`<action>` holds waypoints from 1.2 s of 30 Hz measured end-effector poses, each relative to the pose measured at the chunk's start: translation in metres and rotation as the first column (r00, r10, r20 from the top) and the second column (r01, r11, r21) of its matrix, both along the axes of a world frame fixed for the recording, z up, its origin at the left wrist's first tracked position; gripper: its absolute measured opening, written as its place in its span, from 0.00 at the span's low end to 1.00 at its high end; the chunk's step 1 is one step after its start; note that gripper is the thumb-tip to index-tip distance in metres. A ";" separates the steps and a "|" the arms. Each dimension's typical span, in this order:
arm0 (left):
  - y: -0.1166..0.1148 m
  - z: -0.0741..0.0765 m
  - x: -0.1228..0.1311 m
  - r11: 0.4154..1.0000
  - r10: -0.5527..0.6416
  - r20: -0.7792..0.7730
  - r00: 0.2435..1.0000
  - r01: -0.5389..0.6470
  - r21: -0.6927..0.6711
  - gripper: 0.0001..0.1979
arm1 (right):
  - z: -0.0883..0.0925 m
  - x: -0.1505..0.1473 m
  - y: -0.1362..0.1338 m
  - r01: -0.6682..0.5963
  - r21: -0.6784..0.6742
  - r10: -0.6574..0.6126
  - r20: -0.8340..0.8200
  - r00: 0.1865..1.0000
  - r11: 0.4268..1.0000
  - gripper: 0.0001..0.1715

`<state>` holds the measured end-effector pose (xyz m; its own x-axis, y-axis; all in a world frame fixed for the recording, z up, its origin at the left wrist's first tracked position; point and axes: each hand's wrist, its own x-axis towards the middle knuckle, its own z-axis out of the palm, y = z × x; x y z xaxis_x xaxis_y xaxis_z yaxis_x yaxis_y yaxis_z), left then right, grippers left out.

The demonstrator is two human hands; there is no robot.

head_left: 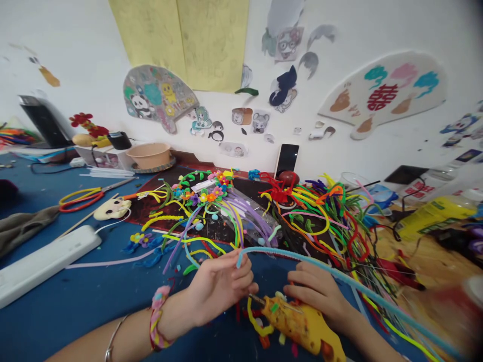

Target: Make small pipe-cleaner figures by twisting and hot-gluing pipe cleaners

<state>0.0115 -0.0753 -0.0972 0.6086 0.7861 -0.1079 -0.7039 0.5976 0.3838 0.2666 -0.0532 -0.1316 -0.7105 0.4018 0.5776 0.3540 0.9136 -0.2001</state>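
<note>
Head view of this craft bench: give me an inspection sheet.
surface: blue tabletop, strewn with small craft scraps.
job's things: blue pipe cleaner arcing above the hands; yellow hot glue gun.
clutter: heap of coloured pipe cleaners, scissors, white power strip.
hands: left hand at the pipe cleaner's end; right hand on the glue gun.
cables: black cords at right.
surroundings: white wall with paper cutouts; upright phone.
</note>
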 end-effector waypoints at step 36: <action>-0.006 -0.017 0.008 0.965 0.258 -0.449 0.856 -0.209 0.156 0.06 | 0.005 -0.008 0.001 -0.038 -0.265 -0.012 -0.184 0.983 0.963 0.15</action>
<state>0.0195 -0.0814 -0.1145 0.3055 0.9200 -0.2453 -0.5450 0.3802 0.7472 0.2588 -0.0525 -0.1262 -0.6093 0.5502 0.5710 0.2768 0.8224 -0.4971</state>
